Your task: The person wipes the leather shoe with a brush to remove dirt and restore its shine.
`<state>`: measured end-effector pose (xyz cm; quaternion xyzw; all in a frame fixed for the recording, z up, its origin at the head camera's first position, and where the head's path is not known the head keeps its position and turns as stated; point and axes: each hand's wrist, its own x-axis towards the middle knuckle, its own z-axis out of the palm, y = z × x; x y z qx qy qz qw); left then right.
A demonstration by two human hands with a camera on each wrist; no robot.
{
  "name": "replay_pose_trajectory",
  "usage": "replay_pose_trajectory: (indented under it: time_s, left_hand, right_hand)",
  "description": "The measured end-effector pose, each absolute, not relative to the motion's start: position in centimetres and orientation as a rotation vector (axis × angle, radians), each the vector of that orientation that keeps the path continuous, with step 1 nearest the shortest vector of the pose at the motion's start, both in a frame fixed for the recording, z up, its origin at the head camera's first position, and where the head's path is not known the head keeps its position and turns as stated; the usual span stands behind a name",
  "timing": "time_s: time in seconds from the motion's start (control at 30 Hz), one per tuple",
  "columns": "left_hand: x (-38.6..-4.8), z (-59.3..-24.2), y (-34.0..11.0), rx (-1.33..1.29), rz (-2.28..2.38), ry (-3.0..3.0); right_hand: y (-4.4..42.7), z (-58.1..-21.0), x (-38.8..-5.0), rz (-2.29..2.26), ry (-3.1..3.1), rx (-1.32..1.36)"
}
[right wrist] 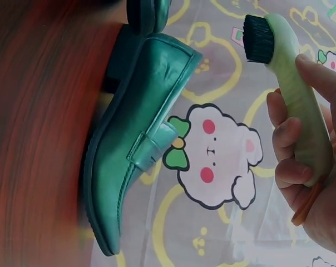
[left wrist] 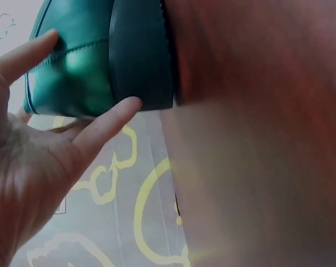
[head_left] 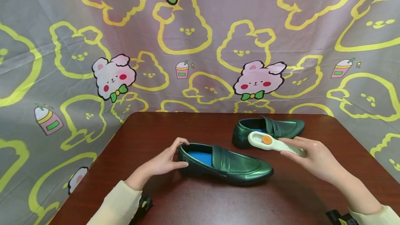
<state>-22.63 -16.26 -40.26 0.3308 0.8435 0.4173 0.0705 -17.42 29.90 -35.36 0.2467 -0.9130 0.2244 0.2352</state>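
A green leather loafer with a blue insole stands on the table, its toe pointing right. My left hand holds it by the heel, thumb on the near side and fingers at the back rim. The left wrist view shows the shoe's heel between the spread digits of that hand. In my right hand is a shoe brush with a pale handle and an orange button, raised above the table. Its dark bristles show in the right wrist view, touching nothing. The right fingers curl round the handle.
A second green loafer stands farther back on the right, partly behind the brush. The brown table ends at a patterned cloth hanging behind it and along both sides.
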Motion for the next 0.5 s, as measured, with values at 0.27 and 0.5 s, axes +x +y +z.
replay_pose_trajectory:
  time_s: [0.27,0.5]
  left_hand:
    - [-23.2,-39.8,-15.9,0.849,1.256,2.507]
    - [-23.1,-40.0,-15.5,0.8,1.245,2.511]
  right_hand:
    - [28.7,-35.9,-18.3,0.653,-2.522,0.721]
    - [26.1,-36.7,-19.5,0.741,-2.551,0.822]
